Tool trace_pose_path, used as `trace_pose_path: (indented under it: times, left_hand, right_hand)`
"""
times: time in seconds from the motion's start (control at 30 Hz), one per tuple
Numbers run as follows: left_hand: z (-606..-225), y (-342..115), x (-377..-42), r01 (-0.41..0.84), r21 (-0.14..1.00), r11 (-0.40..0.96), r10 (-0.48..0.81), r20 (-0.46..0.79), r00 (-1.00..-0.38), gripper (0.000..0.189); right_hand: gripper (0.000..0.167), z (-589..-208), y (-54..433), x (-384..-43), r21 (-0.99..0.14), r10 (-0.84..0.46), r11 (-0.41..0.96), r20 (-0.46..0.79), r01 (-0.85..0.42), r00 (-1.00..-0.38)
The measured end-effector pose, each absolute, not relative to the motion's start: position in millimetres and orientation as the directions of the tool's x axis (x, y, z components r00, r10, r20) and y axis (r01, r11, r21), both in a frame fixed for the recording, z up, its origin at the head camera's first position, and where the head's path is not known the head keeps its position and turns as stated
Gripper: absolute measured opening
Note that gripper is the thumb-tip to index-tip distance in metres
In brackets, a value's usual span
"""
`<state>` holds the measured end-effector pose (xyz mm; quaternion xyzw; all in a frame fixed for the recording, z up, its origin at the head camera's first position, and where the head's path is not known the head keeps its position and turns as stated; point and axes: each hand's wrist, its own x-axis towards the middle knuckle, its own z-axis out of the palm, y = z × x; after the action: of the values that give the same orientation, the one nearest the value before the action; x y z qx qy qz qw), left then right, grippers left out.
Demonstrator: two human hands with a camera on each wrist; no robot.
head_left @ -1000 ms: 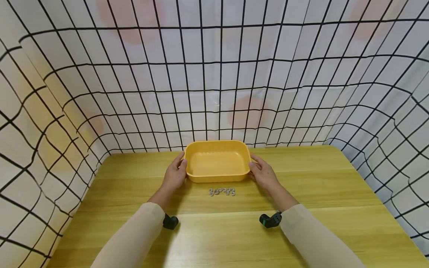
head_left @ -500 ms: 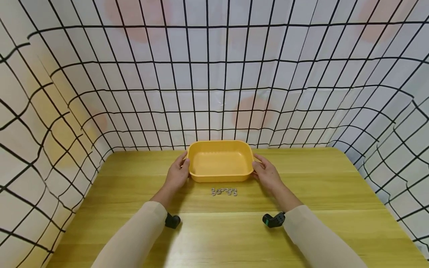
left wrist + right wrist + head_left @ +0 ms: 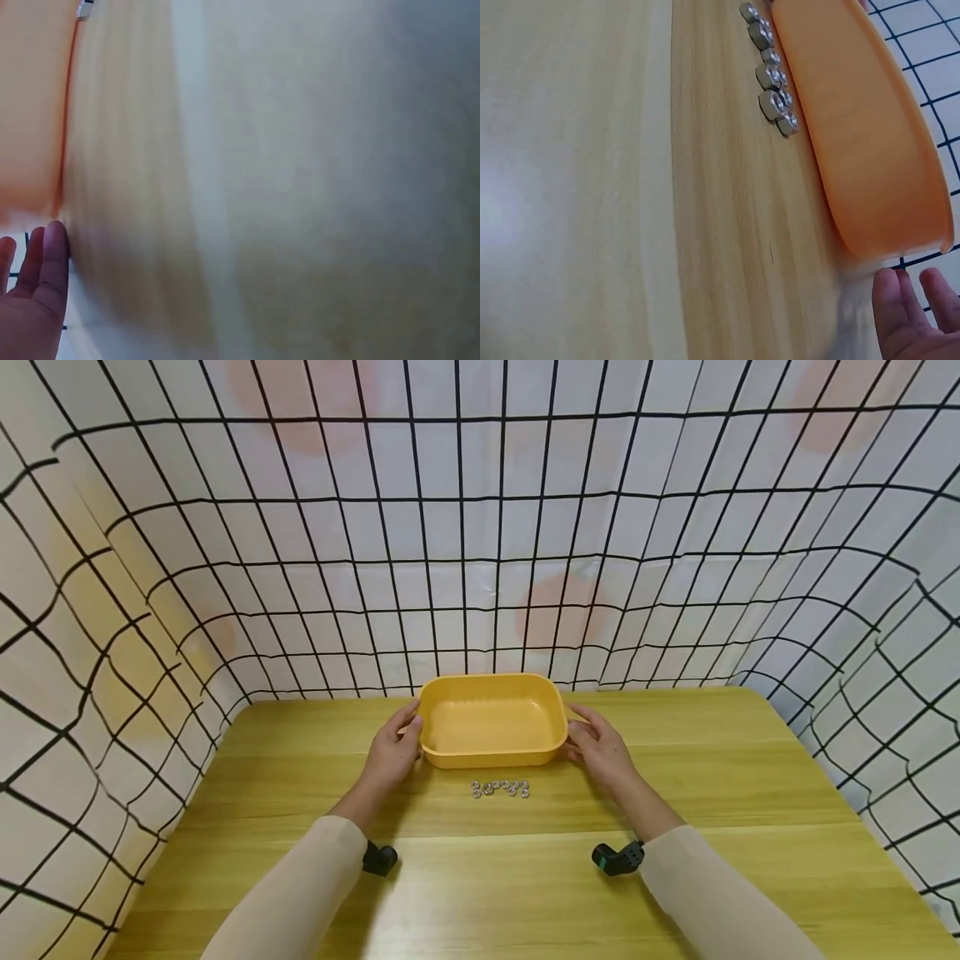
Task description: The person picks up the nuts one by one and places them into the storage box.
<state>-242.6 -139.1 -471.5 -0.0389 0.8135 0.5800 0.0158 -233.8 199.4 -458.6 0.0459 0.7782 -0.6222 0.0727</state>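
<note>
A yellow plastic tray [image 3: 492, 760] rests on the table near its back edge; its inside shows nothing in it. My left hand [image 3: 392, 747] is at the tray's left end, fingers extended, fingertips [image 3: 54, 234] at or very near the wall; contact is hard to tell. At the right end is my right hand [image 3: 602, 750], its fingers [image 3: 889, 296] spread and a small gap from the tray wall [image 3: 877, 172] in the right wrist view. Several small metal nuts [image 3: 771, 105] lie in a loose row just in front of the tray.
The wooden table [image 3: 480, 877] extends toward me and to both sides. A white sheet with a black grid [image 3: 480, 527] stands close behind the tray and along both sides. Each wrist carries a small black camera [image 3: 618, 858].
My right hand has drawn slightly away from the tray's right end, and the left has eased a little to the left. Tray and nuts stay put; the head view shifts slightly.
</note>
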Motion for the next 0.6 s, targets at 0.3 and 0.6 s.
trace_pose_path:
  times: [0.3,0.6]
  left_hand:
    - [-477.1,-145.4,-237.4,-0.064,0.960,0.272,0.016,-0.071,-0.997,0.051]
    - [-483.5,-151.0,-237.7,-0.048,0.976,0.214,0.050,-0.060,-0.997,0.051]
  right_hand:
    - [0.048,-457.1,199.3,-217.9,-0.965,0.057,0.222,-0.133,0.143,-0.989]
    - [0.040,-470.4,196.9,-196.5,-0.966,0.114,0.173,-0.172,0.190,-0.979]
